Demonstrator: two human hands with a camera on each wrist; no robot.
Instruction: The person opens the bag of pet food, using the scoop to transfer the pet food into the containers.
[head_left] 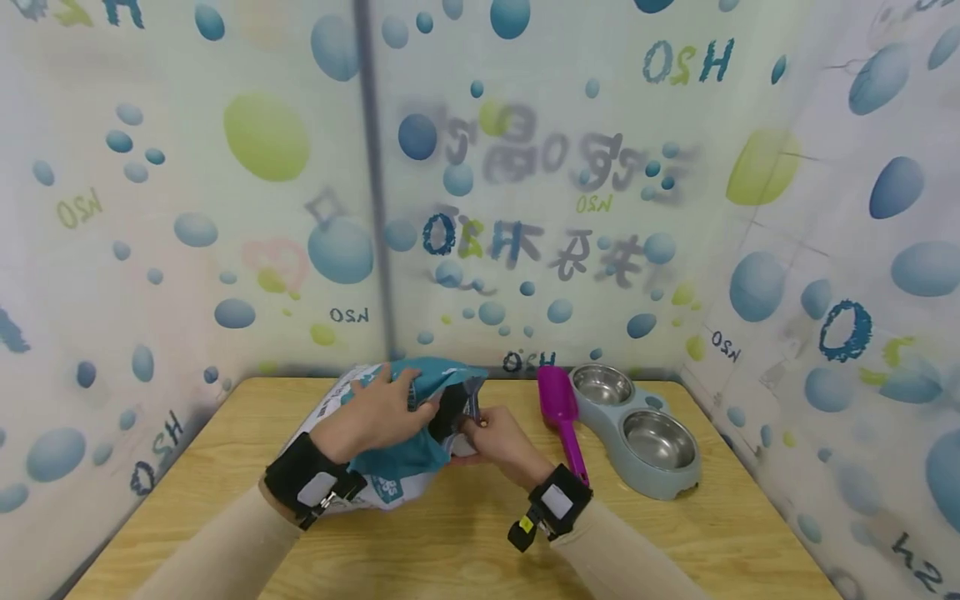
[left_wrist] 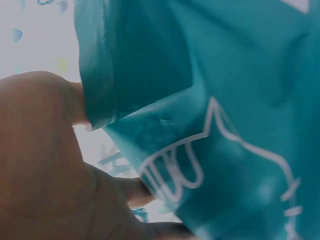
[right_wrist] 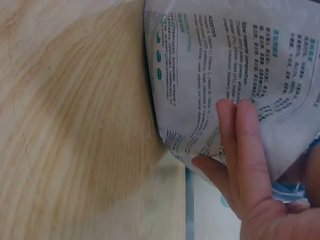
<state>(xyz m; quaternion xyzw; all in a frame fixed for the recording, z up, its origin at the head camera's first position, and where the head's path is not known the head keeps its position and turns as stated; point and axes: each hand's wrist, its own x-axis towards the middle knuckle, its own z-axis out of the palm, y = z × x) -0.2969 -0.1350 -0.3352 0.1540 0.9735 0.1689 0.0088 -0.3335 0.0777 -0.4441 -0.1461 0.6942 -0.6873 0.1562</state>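
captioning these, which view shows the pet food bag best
The head view: most of the pet food bag shows, teal and white parts together. Left wrist shows a teal close-up; right wrist, mostly a white printed part.

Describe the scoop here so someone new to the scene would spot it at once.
In the head view, find the wooden table and look right of the teal-and-white bag. The scoop lies just left of the pale blue double bowl, handle toward the viewer. Its solid magenta colour sets it apart from both.
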